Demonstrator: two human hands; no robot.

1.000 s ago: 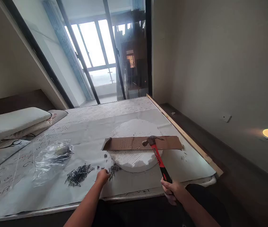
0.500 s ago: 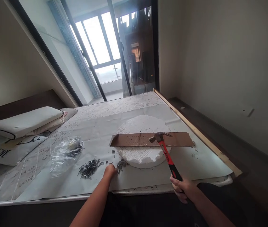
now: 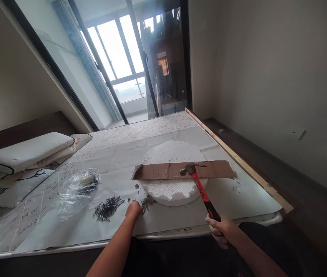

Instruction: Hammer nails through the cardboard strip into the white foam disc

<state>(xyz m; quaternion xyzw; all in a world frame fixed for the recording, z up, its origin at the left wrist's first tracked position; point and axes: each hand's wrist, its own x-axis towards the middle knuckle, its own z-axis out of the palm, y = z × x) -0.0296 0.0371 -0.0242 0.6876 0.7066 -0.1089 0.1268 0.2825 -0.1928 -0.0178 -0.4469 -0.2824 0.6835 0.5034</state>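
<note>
Hammer grip first — your right hand is wrapped around the very end of the red-and-black handle, so a swing could wobble and glance off. Its head rests on the brown board, which bridges a round white foam disc on the bed and might rock when struck. Your left hand is curled, fingers bunched, over a small cluster of nails — can't tell if it's pinching one. Bigger dark nail pile sits just left of it.
</note>
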